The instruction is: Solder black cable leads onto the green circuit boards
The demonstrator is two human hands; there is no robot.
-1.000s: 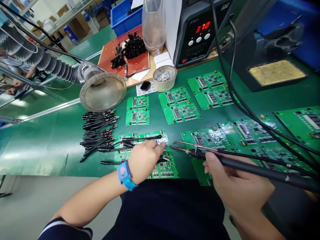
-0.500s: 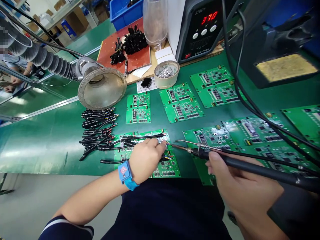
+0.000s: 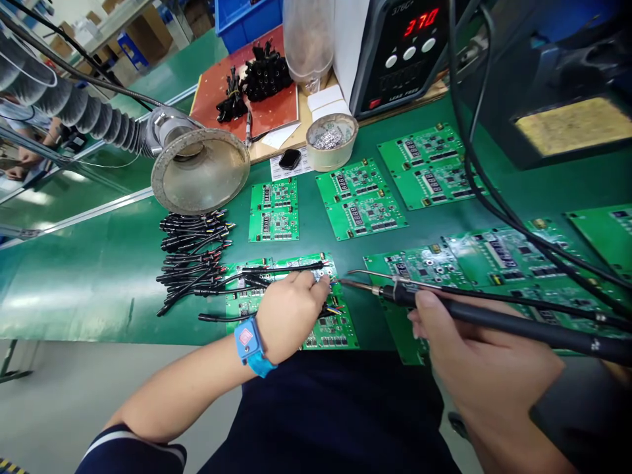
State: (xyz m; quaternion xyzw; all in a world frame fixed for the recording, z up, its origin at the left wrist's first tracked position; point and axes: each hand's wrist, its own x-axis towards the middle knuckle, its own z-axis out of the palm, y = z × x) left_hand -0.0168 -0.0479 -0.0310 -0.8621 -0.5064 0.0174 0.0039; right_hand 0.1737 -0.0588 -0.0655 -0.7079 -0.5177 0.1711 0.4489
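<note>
My left hand (image 3: 291,313), with a blue wrist strap (image 3: 249,345), rests on a green circuit board (image 3: 330,329) near the table's front edge. Its fingers pinch thin coloured wires (image 3: 332,307) against the board. Black cables (image 3: 276,270) lie across that board's far side. My right hand (image 3: 474,362) grips a black soldering iron (image 3: 494,321), its metal tip (image 3: 348,283) just right of the left fingertips, at the wire ends. A thin solder feed tube (image 3: 375,274) runs along the iron.
A pile of black connector cables (image 3: 192,260) lies left of the board. Several more green boards (image 3: 363,201) cover the green mat (image 3: 89,289). A fume extractor hood (image 3: 200,174), a tub of solder scraps (image 3: 332,141), a soldering station reading 370 (image 3: 405,52) and an iron stand with sponge (image 3: 567,125) stand behind.
The iron tip has crept left until it reaches the wire ends at my left fingertips. My left hand has stayed on the board; the view has shifted slightly.
</note>
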